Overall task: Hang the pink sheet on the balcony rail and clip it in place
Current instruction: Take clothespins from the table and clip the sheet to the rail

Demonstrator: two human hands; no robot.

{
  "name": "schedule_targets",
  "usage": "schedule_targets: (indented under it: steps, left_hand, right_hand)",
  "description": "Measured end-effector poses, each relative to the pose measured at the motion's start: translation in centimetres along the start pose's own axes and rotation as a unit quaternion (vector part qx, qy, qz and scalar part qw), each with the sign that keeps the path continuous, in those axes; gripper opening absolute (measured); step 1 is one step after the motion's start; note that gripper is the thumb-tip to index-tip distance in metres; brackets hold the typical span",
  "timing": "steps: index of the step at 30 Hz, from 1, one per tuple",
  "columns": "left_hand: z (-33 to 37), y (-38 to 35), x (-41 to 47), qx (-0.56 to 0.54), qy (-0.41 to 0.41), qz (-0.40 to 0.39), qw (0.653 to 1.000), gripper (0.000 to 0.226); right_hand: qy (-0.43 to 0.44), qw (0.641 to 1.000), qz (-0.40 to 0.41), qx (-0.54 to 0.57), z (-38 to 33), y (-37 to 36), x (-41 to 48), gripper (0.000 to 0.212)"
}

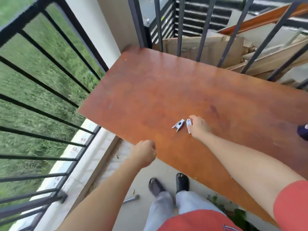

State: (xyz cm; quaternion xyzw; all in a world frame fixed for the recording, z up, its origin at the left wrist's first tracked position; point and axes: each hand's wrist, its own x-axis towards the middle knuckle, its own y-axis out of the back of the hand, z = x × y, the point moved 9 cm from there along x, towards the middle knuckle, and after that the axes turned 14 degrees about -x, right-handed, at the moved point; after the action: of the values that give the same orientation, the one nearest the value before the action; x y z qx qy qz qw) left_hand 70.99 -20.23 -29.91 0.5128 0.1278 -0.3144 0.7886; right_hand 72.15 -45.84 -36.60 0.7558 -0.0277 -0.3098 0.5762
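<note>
Two white clips lie on the brown wooden table (166,84). My right hand (199,126) reaches over the table, and its fingers touch the right clip (188,125). The left clip (178,125) lies loose just beside it. My left hand (145,153) hovers at the table's near left edge with its fingers curled into a fist, holding nothing visible. The black balcony rail (40,77) runs along the left side. No pink sheet is in view.
More black bars (205,29) stand behind the table, with cardboard and wooden boards (250,52) piled beyond them. Grass lies below the rail. A metal rod (131,198) lies on the floor near my sandalled feet. A dark object (302,131) sits at the table's right edge.
</note>
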Motion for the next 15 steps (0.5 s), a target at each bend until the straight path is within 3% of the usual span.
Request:
schedule_targets:
  steps: [3,9,15]
  left_hand:
    - [-1.8,-1.3,1.3,0.021,0.010,-0.029,0.999,0.022]
    - [-1.2,-2.2,6.2,0.057,0.018,-0.071,0.996,0.025]
    - [4.5,-2.4,12.0,0.032,-0.033,-0.008,0.999,0.033]
  right_hand:
    - [-0.020,1.000,-0.015,0.002,-0.9,-2.2,0.6,0.044]
    - [-0.055,0.998,-0.008,0.032,0.6,-2.1,1.7,0.030]
    - [-0.113,0.986,0.030,0.118,6.3,-0.6,-0.9,0.018]
